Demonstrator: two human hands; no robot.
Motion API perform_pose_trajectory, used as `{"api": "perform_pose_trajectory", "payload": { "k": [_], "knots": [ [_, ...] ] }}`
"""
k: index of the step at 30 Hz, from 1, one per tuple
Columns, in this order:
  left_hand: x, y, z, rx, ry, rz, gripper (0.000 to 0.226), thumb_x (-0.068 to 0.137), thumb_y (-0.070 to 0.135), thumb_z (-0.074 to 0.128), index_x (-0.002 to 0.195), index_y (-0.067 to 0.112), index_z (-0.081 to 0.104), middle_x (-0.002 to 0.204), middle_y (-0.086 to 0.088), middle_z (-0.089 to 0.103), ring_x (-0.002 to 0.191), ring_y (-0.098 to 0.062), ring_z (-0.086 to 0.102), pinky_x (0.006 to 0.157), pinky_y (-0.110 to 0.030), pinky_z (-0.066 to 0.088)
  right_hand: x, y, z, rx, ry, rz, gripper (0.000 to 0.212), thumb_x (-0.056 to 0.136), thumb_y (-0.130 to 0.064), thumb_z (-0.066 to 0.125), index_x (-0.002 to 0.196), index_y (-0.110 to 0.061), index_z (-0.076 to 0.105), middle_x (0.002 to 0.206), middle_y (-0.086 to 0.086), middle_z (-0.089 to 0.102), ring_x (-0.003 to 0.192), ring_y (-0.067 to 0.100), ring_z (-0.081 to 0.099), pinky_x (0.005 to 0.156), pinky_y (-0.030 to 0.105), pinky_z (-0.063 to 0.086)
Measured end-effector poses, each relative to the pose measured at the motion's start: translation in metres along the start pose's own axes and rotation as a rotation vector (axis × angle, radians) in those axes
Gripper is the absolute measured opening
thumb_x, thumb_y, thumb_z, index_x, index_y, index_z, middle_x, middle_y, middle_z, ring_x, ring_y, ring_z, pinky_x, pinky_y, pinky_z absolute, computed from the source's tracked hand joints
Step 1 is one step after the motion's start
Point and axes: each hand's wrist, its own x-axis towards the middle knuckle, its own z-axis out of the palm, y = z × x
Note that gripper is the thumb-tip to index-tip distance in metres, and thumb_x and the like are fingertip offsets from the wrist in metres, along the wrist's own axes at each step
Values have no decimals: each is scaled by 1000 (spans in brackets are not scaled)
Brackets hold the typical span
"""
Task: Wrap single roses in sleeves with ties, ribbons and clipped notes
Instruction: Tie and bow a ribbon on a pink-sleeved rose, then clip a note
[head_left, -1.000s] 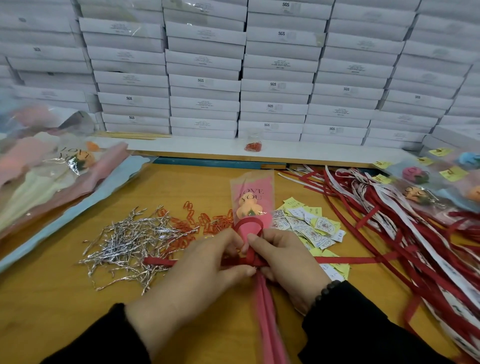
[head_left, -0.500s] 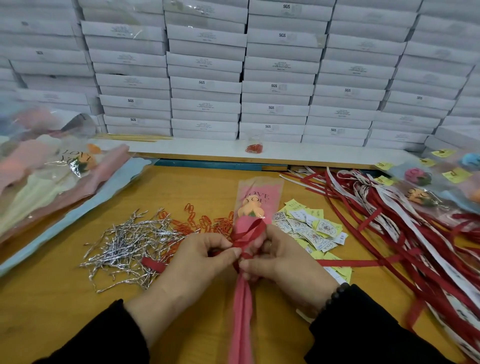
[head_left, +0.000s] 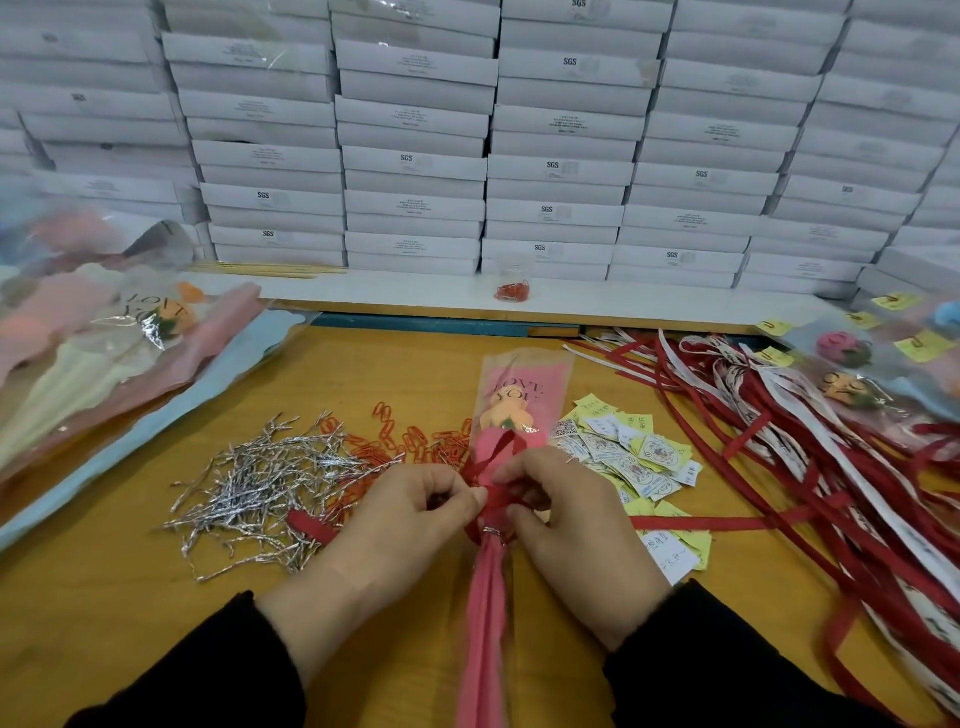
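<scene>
A single orange rose (head_left: 506, 410) lies in a pink "LOVE YOU" sleeve (head_left: 522, 389) at the table's middle, its gathered pink stem end (head_left: 483, 623) pointing toward me. A silver twist tie (head_left: 492, 532) cinches the neck. A red ribbon (head_left: 497, 457) loops around the sleeve just above that tie. My left hand (head_left: 405, 525) pinches the ribbon from the left and my right hand (head_left: 576, 530) pinches it from the right. One ribbon tail (head_left: 306, 522) trails left over the ties, the other tail (head_left: 727, 522) runs right.
Silver twist ties (head_left: 260, 483) and orange paper clips (head_left: 395, 447) lie left of the rose, paper notes (head_left: 634, 452) to its right. Red and white ribbons (head_left: 831, 467) pile at the right beside wrapped roses (head_left: 852, 384). Empty sleeves (head_left: 104, 353) stack at left; white boxes (head_left: 519, 156) wall the back.
The rose has shifted slightly away from me and straightened. My fingers have drawn closer together on the ribbon, and its loop above the tie has tightened.
</scene>
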Motion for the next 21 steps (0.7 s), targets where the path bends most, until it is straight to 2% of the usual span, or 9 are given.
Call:
{"api": "perform_pose_trajectory", "payload": {
  "k": [2,4,6,9,12,15,18,21],
  "knots": [
    [1,1,0,-5,0,11,30,89,24,59,65,6,62,61,-7,46,57,-13,39,55,-24,32,1,0,-1,9,-4,44,25,84,-5,60,99,-25,59,86,-11,64,80,1,58,76,24,50],
    [1,1,0,-10,7,18,29,89,22,59,62,11,60,59,-5,46,56,-12,39,54,-22,32,1,0,-2,22,-23,83,28,84,-6,60,96,-28,49,79,-9,68,78,5,63,75,32,51],
    [1,2,0,-13,9,30,29,89,20,59,61,13,59,58,-3,45,55,-10,38,54,-20,32,0,0,-2,21,-30,115,27,84,-7,60,91,-29,46,77,-7,69,76,4,64,73,30,51],
    [1,2,1,-10,7,50,28,89,17,59,62,10,59,57,-1,45,54,-7,38,53,-19,32,1,1,-2,-5,-38,129,18,86,-11,62,85,-28,58,82,-7,66,77,6,62,72,28,52],
    [3,1,1,-10,2,49,27,90,18,58,67,4,60,59,-3,46,56,-9,40,56,-22,34,2,1,-1,-130,-34,67,12,87,-17,62,93,-26,68,91,-11,53,76,-2,48,65,11,39],
    [3,0,0,-15,-4,44,27,90,20,58,67,7,61,60,-5,48,57,-11,41,56,-23,34,4,0,-2,-164,-32,74,9,87,-21,62,90,-21,70,91,-9,46,74,0,43,61,12,36],
    [4,0,1,-19,8,49,27,90,20,57,64,13,59,56,2,49,53,-7,41,54,-19,35,7,-2,-6,114,-41,210,10,87,-12,62,81,-18,67,86,-4,58,69,1,50,57,9,38],
    [4,0,2,-18,6,54,27,91,20,57,65,13,61,51,10,48,51,-3,40,51,-16,34,7,-7,-10,405,-93,330,17,87,1,57,83,-13,65,74,6,66,46,-3,53,44,8,38]
  ]
}}
